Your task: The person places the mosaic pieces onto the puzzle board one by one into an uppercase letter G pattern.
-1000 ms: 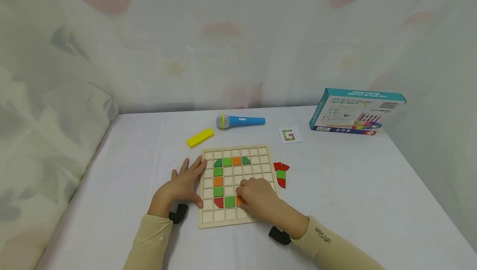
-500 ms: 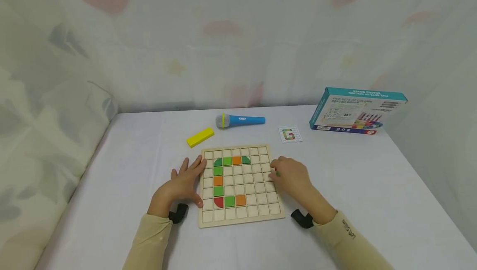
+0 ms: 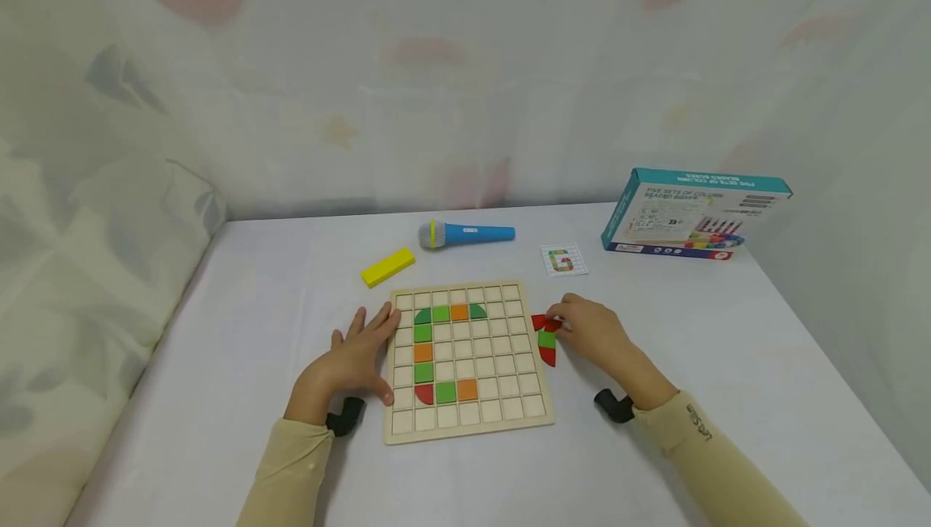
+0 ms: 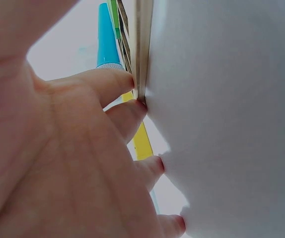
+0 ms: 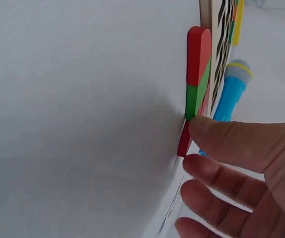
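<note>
My left hand [image 3: 354,360] lies spread along the left edge of the square wooden grid board [image 3: 469,434], its fingertips and thumb at the frame. Green, orange and red tiles fill some cells in a C-like outline, among them an orange tile [image 3: 467,389] at its lower end. Just off the board's right side, my right hand [image 3: 592,330] has thumb and index finger at opposite ends of a red quarter-round tile [image 5: 183,141], pinching it. Against that piece sit a green square tile [image 5: 192,101] and another red quarter-round tile [image 5: 198,54]. A further red tile [image 3: 538,322] lies by the board edge.
Behind the board are a yellow block [image 3: 389,267] and a blue toy microphone [image 3: 476,233]. A small pattern card [image 3: 563,260] showing a coloured G lies to the right. A teal-and-white box [image 3: 684,216] stands at the back right.
The right hand has left the orange tile in the board's lower row and moved right to the loose tiles, then shifted slightly outward onto a red one. The left hand stays put.
</note>
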`<action>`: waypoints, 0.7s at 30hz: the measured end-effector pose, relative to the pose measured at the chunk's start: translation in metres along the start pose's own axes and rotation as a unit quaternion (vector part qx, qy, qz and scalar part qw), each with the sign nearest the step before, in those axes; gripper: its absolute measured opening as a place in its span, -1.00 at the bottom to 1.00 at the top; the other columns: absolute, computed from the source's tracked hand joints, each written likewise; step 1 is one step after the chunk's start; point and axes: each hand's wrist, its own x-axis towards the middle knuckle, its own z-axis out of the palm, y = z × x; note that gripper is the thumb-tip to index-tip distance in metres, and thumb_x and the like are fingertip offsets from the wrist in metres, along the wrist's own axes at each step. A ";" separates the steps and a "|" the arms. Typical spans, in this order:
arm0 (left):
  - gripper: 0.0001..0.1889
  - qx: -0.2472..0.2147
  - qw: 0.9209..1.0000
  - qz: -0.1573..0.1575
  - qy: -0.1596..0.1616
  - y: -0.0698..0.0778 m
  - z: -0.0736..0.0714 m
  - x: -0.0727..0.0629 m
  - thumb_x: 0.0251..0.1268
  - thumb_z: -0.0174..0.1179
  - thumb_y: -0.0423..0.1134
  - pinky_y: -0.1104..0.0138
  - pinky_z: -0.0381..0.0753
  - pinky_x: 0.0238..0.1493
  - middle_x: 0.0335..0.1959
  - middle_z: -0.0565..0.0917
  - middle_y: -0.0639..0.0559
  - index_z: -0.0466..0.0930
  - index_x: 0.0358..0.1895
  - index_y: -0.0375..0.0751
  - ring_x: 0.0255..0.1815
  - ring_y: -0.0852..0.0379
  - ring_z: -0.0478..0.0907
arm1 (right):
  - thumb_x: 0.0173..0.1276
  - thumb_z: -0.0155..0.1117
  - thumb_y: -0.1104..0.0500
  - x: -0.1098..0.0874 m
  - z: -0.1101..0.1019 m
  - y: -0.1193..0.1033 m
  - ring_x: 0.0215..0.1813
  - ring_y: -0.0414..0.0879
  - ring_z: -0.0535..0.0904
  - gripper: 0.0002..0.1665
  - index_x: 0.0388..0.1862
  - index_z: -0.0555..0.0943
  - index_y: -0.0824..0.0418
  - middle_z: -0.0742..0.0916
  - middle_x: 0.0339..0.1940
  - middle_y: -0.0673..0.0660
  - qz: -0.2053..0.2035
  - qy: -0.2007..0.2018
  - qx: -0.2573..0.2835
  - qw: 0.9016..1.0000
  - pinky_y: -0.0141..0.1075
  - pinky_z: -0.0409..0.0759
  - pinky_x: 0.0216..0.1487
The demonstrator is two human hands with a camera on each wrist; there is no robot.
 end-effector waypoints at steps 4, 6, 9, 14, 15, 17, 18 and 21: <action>0.42 0.001 1.000 0.003 0.000 -0.001 0.001 0.000 -0.69 0.60 0.00 -0.43 -0.35 0.11 0.50 -0.22 -0.04 -0.13 0.48 -0.06 0.43 -0.30 -0.44 | 0.11 0.38 0.24 0.002 0.001 0.001 -0.36 -0.16 0.52 -0.75 -0.17 0.69 0.15 0.60 -0.36 0.01 -0.017 -0.004 -0.005 1.000 -0.30 0.57 -0.32; 0.42 0.002 1.000 0.004 0.001 -0.001 0.001 0.000 -0.68 0.60 0.00 -0.43 -0.35 0.11 0.50 -0.22 -0.04 -0.13 0.48 -0.07 0.43 -0.30 -0.44 | 0.10 0.38 0.25 0.003 0.001 0.002 -0.36 -0.16 0.52 -0.74 -0.17 0.69 0.14 0.60 -0.37 0.00 -0.023 -0.009 -0.011 1.000 -0.30 0.58 -0.29; 0.41 0.000 1.000 0.004 0.001 0.000 0.000 0.000 -0.68 0.60 -0.02 -0.43 -0.35 0.11 0.50 -0.21 -0.05 -0.12 0.47 -0.08 0.43 -0.30 -0.43 | 0.10 0.38 0.25 0.005 0.001 0.004 -0.35 -0.16 0.51 -0.75 -0.18 0.69 0.11 0.60 -0.37 -0.02 -0.039 -0.012 -0.023 0.999 -0.31 0.57 -0.26; 0.42 -0.005 1.000 0.001 0.000 0.002 -0.001 -0.001 -0.70 0.60 -0.03 -0.43 -0.36 0.12 0.50 -0.21 -0.05 -0.11 0.47 -0.08 0.43 -0.30 -0.44 | 0.12 0.36 0.27 0.007 0.001 0.006 -0.34 -0.19 0.50 -0.77 -0.22 0.70 0.05 0.58 -0.38 -0.06 -0.086 -0.005 -0.029 0.996 -0.36 0.56 -0.26; 0.42 -0.004 1.000 0.001 -0.001 0.001 -0.001 -0.001 -0.70 0.60 -0.03 -0.43 -0.36 0.12 0.50 -0.21 -0.05 -0.11 0.47 -0.08 0.43 -0.30 -0.44 | 0.13 0.36 0.28 0.008 0.000 0.006 -0.34 -0.19 0.50 -0.77 -0.23 0.71 0.04 0.59 -0.37 -0.06 -0.092 -0.005 -0.026 0.995 -0.36 0.56 -0.25; 0.42 -0.003 1.000 0.003 -0.001 0.001 -0.001 0.000 -0.69 0.60 -0.02 -0.43 -0.36 0.12 0.50 -0.21 -0.05 -0.12 0.47 -0.07 0.43 -0.29 -0.44 | 0.14 0.34 0.29 0.008 0.000 0.006 -0.33 -0.18 0.52 -0.79 -0.25 0.71 0.04 0.59 -0.37 -0.06 -0.101 -0.007 -0.020 0.995 -0.34 0.57 -0.23; 0.41 -0.001 1.000 0.004 -0.001 0.000 0.000 0.000 -0.69 0.60 -0.02 -0.43 -0.35 0.12 0.50 -0.21 -0.05 -0.12 0.47 -0.07 0.43 -0.29 -0.44 | 0.14 0.33 0.29 0.008 -0.001 0.006 -0.31 -0.18 0.52 -0.79 -0.26 0.71 0.04 0.60 -0.36 -0.07 -0.103 -0.009 -0.018 0.994 -0.33 0.57 -0.21; 0.42 -0.001 1.000 0.006 -0.001 -0.001 0.000 0.000 -0.68 0.60 -0.02 -0.43 -0.36 0.12 0.50 -0.22 -0.04 -0.13 0.48 -0.06 0.44 -0.28 -0.45 | 0.17 0.30 0.31 0.007 -0.001 0.006 -0.27 -0.16 0.53 -0.80 -0.28 0.71 0.04 0.60 -0.33 -0.06 -0.104 -0.021 -0.014 0.994 -0.30 0.57 -0.16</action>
